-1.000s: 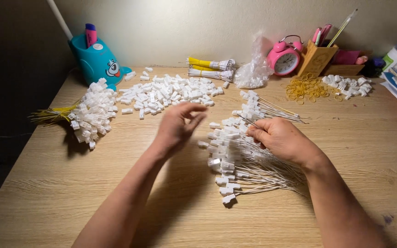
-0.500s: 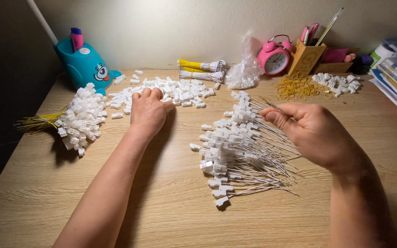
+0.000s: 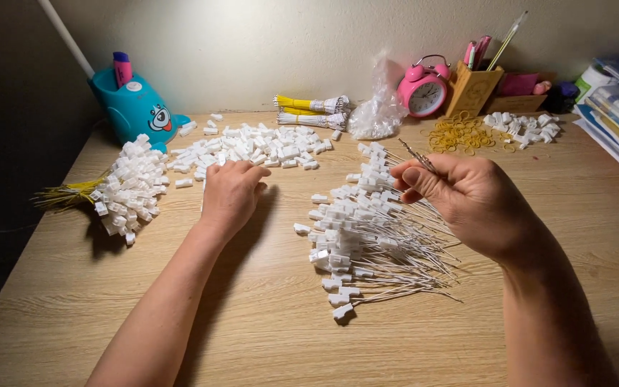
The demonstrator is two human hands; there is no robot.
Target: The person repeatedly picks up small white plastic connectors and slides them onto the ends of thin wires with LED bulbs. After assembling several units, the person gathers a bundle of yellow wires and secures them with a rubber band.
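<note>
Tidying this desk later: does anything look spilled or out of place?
Yellow rubber bands lie loose on the desk beside the pen holder, and white connectors are scattered past the left hand.

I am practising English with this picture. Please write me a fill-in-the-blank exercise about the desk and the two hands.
1. The right hand pinches thin ____ between its fingers.
2. The left hand rests by the loose white connectors, palm facing ____.
3. The alarm clock by the wall is ____ in colour.
4. The yellow rubber bands lie in front of the ____ pen holder.

Missing words: wires; down; pink; wooden
</note>
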